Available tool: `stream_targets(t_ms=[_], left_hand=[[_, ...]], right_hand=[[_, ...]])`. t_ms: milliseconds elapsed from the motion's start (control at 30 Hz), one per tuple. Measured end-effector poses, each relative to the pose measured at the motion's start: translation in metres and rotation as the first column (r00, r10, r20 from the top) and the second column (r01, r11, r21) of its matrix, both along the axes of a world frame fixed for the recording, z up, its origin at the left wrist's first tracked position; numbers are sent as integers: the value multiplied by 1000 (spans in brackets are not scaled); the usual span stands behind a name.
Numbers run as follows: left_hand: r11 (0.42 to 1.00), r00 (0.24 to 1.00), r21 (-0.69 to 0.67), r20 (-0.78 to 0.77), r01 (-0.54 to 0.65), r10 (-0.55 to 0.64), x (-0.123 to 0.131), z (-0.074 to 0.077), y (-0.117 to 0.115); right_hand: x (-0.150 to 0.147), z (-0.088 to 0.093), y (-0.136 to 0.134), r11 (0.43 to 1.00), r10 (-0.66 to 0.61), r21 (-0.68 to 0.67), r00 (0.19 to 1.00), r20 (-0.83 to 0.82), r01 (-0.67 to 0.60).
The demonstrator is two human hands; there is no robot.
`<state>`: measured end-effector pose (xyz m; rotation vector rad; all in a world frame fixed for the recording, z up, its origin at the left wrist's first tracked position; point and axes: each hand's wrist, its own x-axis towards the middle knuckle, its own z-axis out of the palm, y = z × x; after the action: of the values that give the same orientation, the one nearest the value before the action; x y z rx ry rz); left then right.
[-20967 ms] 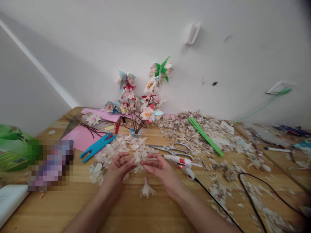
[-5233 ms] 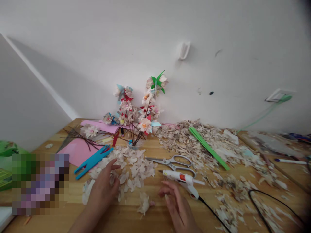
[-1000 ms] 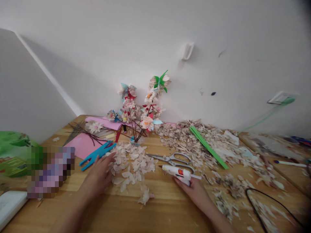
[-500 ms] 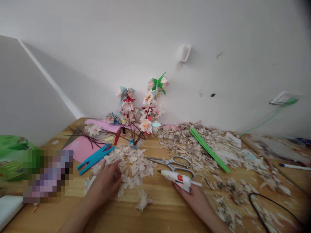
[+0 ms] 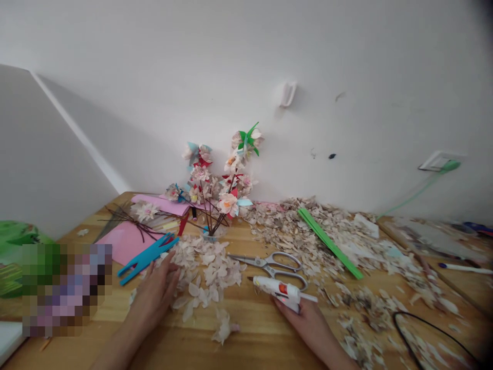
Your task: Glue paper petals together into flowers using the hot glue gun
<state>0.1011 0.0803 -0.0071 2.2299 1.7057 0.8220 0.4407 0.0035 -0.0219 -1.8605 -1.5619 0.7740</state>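
My left hand (image 5: 154, 293) lies flat, fingers stretched, on the left edge of a heap of pale paper petals (image 5: 210, 270) on the wooden table (image 5: 250, 339). My right hand (image 5: 304, 316) is wrapped round the grip of a white hot glue gun (image 5: 279, 290), whose nozzle points left along the table. A half-made paper flower (image 5: 223, 326) lies between my hands. Silver scissors (image 5: 269, 262) lie just behind the glue gun.
A bunch of finished paper flowers (image 5: 219, 180) stands against the wall. Pink paper (image 5: 127, 239), a blue cut-out (image 5: 148, 252) and dark stems (image 5: 123, 218) lie at the left. Green strips (image 5: 329, 241) cross a wide litter of scraps (image 5: 327, 231). A black cable (image 5: 435, 334) loops at the right.
My left hand has slid a little left on the petal heap and flattened. My right hand keeps its hold on the glue gun; the view has tilted slightly.
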Motion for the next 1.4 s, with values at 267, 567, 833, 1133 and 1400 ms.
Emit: stream_targets(t_ms=[267,567,833,1133,1400], left_hand=[[999,997,26,73,31,-33,-11,-6,1],[967,963,18,-96,255,-252,-6,-2,-4],[973,972,2,-54,230,-230,-7,-5,1],[983,980,-5,-76,183,-182,-1,-7,1],[963,959,1,-87,269,-268,-3,-2,-3]], right_hand=[[-1,4,0,1000,-6,-11,1000,6,6],[2,-5,1,1000,-13,7,1000,14,13],[1,-2,0,1000,-22,7,1000,-2,22],[2,-2,0,1000,6,1,1000,-18,-6],[0,2,0,1000,16,-17,999,-52,-17]])
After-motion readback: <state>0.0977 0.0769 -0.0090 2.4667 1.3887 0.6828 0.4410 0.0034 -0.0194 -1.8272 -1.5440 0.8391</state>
